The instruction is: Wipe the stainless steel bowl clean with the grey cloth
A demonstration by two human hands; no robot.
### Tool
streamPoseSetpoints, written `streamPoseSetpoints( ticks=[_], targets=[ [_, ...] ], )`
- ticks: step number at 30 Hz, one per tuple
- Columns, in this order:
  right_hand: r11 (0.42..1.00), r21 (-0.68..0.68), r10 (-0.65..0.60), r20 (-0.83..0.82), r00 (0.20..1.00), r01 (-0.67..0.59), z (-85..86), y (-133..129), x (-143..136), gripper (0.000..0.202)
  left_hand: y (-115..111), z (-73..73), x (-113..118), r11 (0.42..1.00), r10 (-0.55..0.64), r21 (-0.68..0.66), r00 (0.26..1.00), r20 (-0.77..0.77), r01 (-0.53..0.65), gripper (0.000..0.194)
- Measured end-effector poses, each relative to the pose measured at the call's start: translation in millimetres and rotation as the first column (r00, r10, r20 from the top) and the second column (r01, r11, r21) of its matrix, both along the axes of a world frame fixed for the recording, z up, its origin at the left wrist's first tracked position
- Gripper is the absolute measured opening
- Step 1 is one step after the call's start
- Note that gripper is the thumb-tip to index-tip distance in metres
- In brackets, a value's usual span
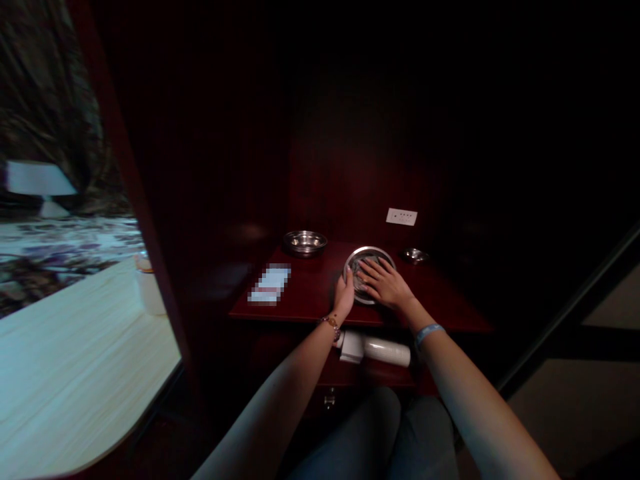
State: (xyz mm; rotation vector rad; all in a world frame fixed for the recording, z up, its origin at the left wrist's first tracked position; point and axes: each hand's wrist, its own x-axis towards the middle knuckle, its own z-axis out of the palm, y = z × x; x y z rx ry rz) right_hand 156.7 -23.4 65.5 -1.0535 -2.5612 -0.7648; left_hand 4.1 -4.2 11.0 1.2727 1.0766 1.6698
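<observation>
A round metal dish (370,250) is tilted up above the dark red shelf (305,287). My left hand (344,297) grips its left rim, with the thumb along the near side. Spread fingers of my right hand (383,283) lie flat against the inside of the dish, where a greyish patterned surface shows; whether it is a cloth or the metal itself is too dim to tell. Behind and to the left sits a stack of shiny metal bowls (305,244). A smaller metal dish (415,255) rests at the back right.
A blurred-out paper (270,285) lies on the shelf's left. Below are a white box (352,347) and a white wrapped roll (387,351). A socket panel (402,217) is on the back wall. A pale table (75,360) with a white container (151,290) stands left.
</observation>
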Motion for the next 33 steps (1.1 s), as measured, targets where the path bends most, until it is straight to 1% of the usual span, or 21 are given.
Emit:
streamPoseSetpoints(
  ticks=[2, 4, 10, 13, 18, 20, 22, 25, 28, 30, 33],
  targets=[
    [0.999, 0.026, -0.04, -0.02, 0.999, 0.04, 0.5, 1, 1, 0.048, -1, 0.8, 0, 1.0, 0.009, 0.019, 1.0, -0.013, -0.008, 0.058],
    [0.995, 0.061, -0.079, -0.062, 0.995, 0.083, -2.9, 0, 0, 0.049, -2, 1.6, 0, 0.999, 0.041, 0.018, 0.999, -0.031, -0.04, 0.059],
    [0.974, 0.136, -0.158, -0.174, 0.972, 0.183, -22.2, -5, -11, 0.046, -4, 2.9, -3, 0.985, 0.169, -0.02, 0.985, -0.046, -0.17, 0.056],
    [0.972, 0.127, -0.172, -0.199, 0.965, 0.2, -28.5, -9, -18, 0.044, -4, 2.9, -4, 0.979, 0.203, -0.009, 0.978, -0.046, -0.204, 0.055],
    [0.976, 0.057, -0.186, -0.285, 0.94, 0.21, -33.1, -22, -36, 0.043, -3, 1.8, -5, 0.972, 0.234, 0.0, 0.972, -0.022, -0.234, 0.056],
    [0.98, 0.007, -0.185, -0.325, 0.928, 0.198, -35.2, -26, -46, 0.042, -2, 0.7, -6, 0.971, 0.238, 0.0, 0.971, -0.001, -0.238, 0.057],
    [0.986, -0.052, -0.167, -0.364, 0.916, 0.159, -37.9, -29, -52, 0.043, 0, -0.7, -7, 0.97, 0.242, -0.004, 0.97, 0.013, -0.242, 0.057],
    [0.99, -0.137, -0.097, -0.431, 0.897, 0.042, -42.5, -27, -54, 0.049, 2, -2.8, -6, 0.977, 0.214, -0.006, 0.976, 0.033, -0.214, 0.06],
    [0.98, -0.177, -0.004, -0.476, 0.88, -0.091, -45.0, -23, -46, 0.056, 3, -4.5, -4, 0.986, 0.167, 0.0, 0.984, 0.061, -0.168, 0.061],
    [0.974, -0.187, 0.034, -0.446, 0.894, -0.13, -43.5, -22, -39, 0.06, 4, -5.2, -3, 0.987, 0.156, 0.009, 0.983, 0.096, -0.158, 0.059],
    [0.978, -0.186, 0.022, -0.333, 0.943, -0.089, -35.2, -24, -31, 0.059, 7, -5.8, -3, 0.983, 0.18, 0.009, 0.968, 0.176, -0.184, 0.056]
  ],
)
